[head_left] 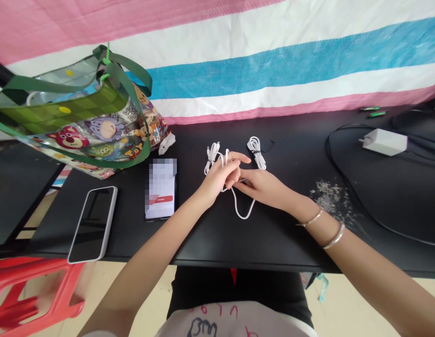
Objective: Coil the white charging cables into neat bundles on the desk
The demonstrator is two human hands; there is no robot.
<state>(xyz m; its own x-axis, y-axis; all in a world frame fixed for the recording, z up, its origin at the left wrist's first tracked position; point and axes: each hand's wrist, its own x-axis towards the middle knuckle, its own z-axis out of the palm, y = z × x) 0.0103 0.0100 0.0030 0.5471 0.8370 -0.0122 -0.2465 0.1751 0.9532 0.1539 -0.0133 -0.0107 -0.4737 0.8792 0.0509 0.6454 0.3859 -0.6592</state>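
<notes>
A white cable (242,216) is looped around the fingers of my left hand (220,175), and a loop of it hangs down onto the black table. My right hand (261,187) meets the left one at the middle, its fingers closed on the same cable. Just behind my left hand lies a bundled white cable (212,154). Another coiled white cable (256,152), tied with a black tie, rests behind my right hand.
On the black table (210,243), a lit phone (161,187) and a white-edged phone (92,224) lie left, before a clear cartoon bag (84,126). At right are a white adapter (386,142), black cords and pale crumbs (333,199). A red stool (62,299) stands lower left.
</notes>
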